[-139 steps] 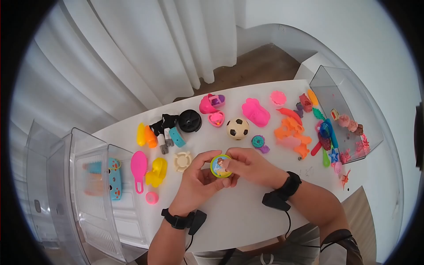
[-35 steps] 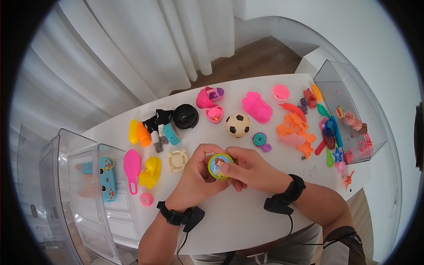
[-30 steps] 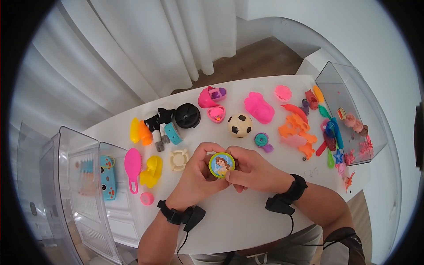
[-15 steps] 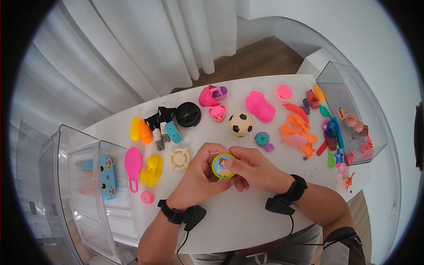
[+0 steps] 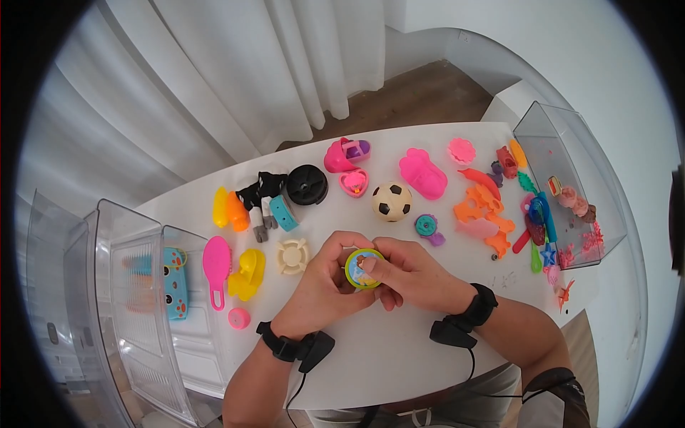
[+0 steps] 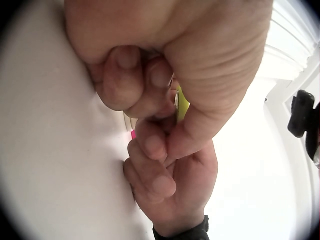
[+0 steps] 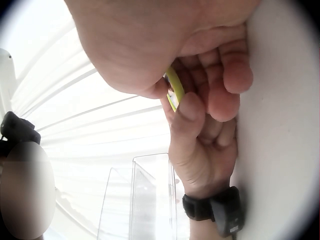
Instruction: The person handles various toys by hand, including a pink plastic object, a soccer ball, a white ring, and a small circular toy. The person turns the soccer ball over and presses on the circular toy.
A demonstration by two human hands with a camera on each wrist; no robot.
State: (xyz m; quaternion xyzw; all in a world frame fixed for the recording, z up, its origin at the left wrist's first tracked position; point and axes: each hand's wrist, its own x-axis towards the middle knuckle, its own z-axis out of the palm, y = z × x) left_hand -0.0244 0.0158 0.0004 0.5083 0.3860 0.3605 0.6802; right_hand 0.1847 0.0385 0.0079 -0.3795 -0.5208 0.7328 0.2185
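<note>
A small round toy with a yellow-green rim and a picture of a figure on its face is held above the front part of the white table. My left hand grips its left side, fingers curled round it. From the right, my right hand holds it too, the thumb lying over the picture. Only the rim shows in the left wrist view, between both hands' fingers. In the right wrist view the rim is seen edge-on; the fingers hide its underside.
Behind the hands lie a football-patterned ball, a cream ring and a black wheel. At left are a pink brush, a yellow toy and a clear container. Orange pieces and another clear box are at right.
The right thumb, at the disc's lower edge about a second ago, has moved up over the picture. Both hands still hold the disc, and the head view has shifted slightly.
</note>
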